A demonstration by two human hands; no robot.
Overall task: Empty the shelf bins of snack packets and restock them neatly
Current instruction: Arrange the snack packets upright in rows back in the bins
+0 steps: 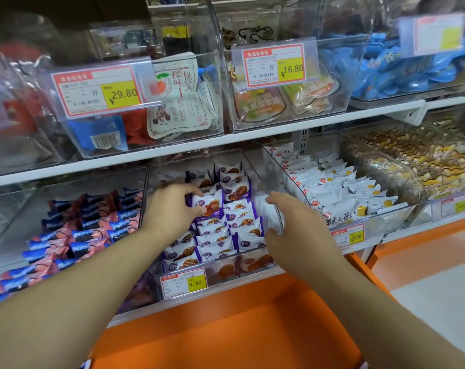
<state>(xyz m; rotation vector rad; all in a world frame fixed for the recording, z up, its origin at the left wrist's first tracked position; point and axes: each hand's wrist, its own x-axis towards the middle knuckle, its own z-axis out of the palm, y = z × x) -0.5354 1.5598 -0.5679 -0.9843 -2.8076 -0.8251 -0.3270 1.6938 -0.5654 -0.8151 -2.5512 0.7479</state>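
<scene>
We are looking at the clear middle bin [255,179] on the lower shelf, where purple-and-white waffle biscuit packets [226,230] are standing in two neat rows on its left part. The right part of this bin is showing its bare bottom. Our left hand [170,211] is reaching into the bin, and its fingers are curling on one purple packet [208,205] at the top of the left row. Our right hand [295,227] is hovering over the bare part, fingers relaxed and holding nothing, close to the bin's right wall. The bin to the left is holding blue-and-pink packets [74,235], and the bin to the right is holding white packets [337,187]. Below the price tag [184,283], the orange ledge [226,328] is lying.
</scene>
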